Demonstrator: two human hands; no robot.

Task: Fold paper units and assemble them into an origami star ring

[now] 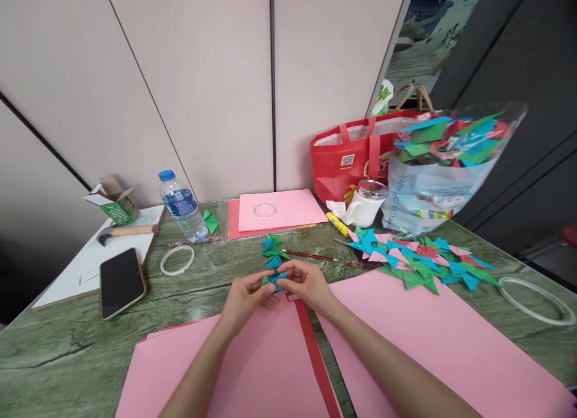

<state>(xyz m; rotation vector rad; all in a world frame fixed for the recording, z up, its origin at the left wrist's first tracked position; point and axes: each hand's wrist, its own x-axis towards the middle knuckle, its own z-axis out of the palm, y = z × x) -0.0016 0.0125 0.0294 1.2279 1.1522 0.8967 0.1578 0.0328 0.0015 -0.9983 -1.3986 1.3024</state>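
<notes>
Between my fingertips is a small folded paper piece (278,281) in blue and green. My left hand (246,298) pinches its green left side, and my right hand (310,283) pinches its blue right side. Both hands are above the near edge of large pink paper sheets (270,364). Just beyond them, other blue and green folded pieces (273,250) lie on the table. A dark red pencil (310,255) rests to the right of these, its tip pointing right.
Folded-paper stars (415,256) pile up at right, before a clear bag (433,190) of paper pieces, a white mug (366,206) and a red tote bag (333,166). At left are a bottle (184,211), a phone (121,283), a hammer (130,230) and a white ring (177,260).
</notes>
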